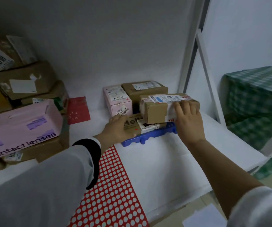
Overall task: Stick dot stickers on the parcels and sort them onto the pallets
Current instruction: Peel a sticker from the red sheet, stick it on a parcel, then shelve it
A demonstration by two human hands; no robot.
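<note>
Right hand [187, 117] lies fingers-spread over the taped cardboard parcel [158, 110], centre-right of frame atop a flat printed parcel [132, 126] that the left hand [117, 128] seemingly presses flat-fingered — best square it inward, centred on the blue pallet [148, 136] — before letting go.

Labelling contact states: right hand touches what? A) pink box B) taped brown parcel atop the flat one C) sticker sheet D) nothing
B: the right hand rests on the taped brown parcel, which sits on the flat parcel on the blue pallet.
</note>
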